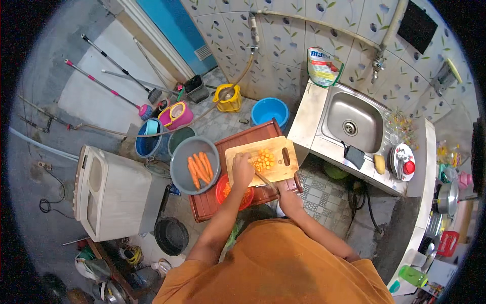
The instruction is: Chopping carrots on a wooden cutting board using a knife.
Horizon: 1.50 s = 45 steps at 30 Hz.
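Note:
A wooden cutting board (262, 146) lies on a reddish-brown wooden table (243, 135). My left hand (243, 171) is on the board's left part, fingers bent down; what lies under them is hidden. Round carrot slices (265, 159) are heaped to its right. My right hand (290, 199) grips the handle of a knife (267, 181), whose blade points up and left toward my left hand. Several whole peeled carrots (199, 171) rest in a grey basin (180, 182) left of the board. A red bowl (220, 193) with small carrot pieces stands below the board, partly behind my left forearm.
A steel sink (351, 110) is set in the tiled counter at the right, with stacked plates (403, 154) beside it. A blue basin (270, 111) stands beyond the table. A hose (212, 108) crosses above the buckets. A washing machine (117, 193) is at the left.

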Tool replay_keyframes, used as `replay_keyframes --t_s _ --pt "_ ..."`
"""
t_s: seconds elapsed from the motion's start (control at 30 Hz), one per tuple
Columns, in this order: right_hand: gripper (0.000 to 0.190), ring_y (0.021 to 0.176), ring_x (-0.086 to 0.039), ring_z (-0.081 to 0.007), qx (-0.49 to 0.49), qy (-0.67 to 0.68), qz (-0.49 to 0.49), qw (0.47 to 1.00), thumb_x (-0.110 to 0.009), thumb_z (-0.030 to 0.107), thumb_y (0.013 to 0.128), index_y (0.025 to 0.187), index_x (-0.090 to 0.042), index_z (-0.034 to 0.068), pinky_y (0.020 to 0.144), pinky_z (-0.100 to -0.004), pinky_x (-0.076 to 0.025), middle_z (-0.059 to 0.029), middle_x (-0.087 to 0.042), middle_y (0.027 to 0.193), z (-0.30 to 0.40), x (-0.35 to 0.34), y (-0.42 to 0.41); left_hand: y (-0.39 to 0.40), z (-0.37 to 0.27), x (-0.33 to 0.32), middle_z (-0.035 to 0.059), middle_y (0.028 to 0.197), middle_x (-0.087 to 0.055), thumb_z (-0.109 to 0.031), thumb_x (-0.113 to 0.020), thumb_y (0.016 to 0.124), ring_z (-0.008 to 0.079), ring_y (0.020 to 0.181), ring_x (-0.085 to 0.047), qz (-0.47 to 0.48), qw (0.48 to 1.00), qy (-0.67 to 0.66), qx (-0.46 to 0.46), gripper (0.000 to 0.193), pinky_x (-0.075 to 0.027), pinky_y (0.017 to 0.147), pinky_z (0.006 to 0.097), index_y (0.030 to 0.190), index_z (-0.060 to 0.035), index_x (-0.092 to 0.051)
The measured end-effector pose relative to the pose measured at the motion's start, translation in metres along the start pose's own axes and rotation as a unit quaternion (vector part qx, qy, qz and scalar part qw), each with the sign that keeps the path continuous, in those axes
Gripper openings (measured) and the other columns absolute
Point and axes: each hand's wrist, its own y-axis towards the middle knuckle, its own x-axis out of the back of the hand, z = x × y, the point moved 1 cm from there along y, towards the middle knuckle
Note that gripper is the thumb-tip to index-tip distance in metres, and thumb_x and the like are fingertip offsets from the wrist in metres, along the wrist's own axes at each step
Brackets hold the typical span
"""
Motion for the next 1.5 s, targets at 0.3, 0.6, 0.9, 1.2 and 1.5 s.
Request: replay_keyframes --t_s 0.3,0.6,0.9,1.2,1.5 --pt "0.041 0.075 -0.068 -0.0361 0.020 -0.014 -0.043 0.999 -0.054 0.020 0.091 0.130 -0.042 0.014 0.060 -0.0484 -0.054 -0.0187 -0.068 0.081 -0.012 -0.006 0.002 0.018 -0.026 0.008 0.0101 0.104 -0.059 -0.027 -0.073 0.073 0.0329 0.103 -0.054 0.212 0.969 0.122 0.042 0.026 -0.041 0.082 0.0529 0.092 -0.0125 -0.063" --pt "0.039 0.082 -0.067 -0.0374 0.025 0.012 -0.070 0.997 -0.057 0.021 0.090 0.126 -0.044 0.016 0.066 -0.0482 -0.054 -0.0205 -0.065 0.096 -0.021 -0.002 -0.003 0.021 0.003 -0.015 0.0092 0.094 -0.062 -0.030 -0.073 0.075 0.0312 0.095 -0.058 0.085 0.996 0.019 0.010 0.025 -0.039 0.077 0.0499 0.090 -0.0131 -0.064" --pt "0.044 0.084 -0.067 -0.0365 -0.005 -0.002 -0.008 1.000 -0.061 0.027 0.089 0.126 -0.042 0.014 0.068 -0.0463 -0.056 -0.0181 -0.064 0.099 -0.006 0.007 -0.014 0.029 0.002 -0.036 0.0060 0.086 -0.070 -0.019 -0.069 0.075 0.0274 0.090 -0.064 0.142 0.982 0.123 0.037 0.013 -0.039 0.078 0.0488 0.087 -0.0161 -0.071" --pt "0.043 0.086 -0.066 -0.0393 -0.030 0.015 0.008 0.999 -0.062 0.025 0.089 0.126 -0.042 0.014 0.068 -0.0488 -0.054 -0.0200 -0.064 0.097 0.005 0.005 -0.013 0.022 0.019 -0.031 0.0101 0.082 -0.069 -0.017 -0.065 0.080 0.0301 0.084 -0.066 0.040 0.982 -0.156 0.099 0.011 -0.046 0.076 0.0435 0.089 -0.0102 -0.067" --pt "0.051 0.080 -0.064 -0.0426 0.001 0.042 -0.037 0.998 -0.059 0.026 0.090 0.134 -0.038 0.013 0.066 -0.0522 -0.051 -0.0224 -0.065 0.090 0.009 -0.007 -0.004 -0.018 0.073 -0.004 0.0107 0.080 -0.068 -0.005 -0.065 0.083 0.0182 0.075 -0.065 -0.093 0.960 -0.238 0.115 0.011 -0.051 0.070 0.0307 0.091 0.0025 -0.065"
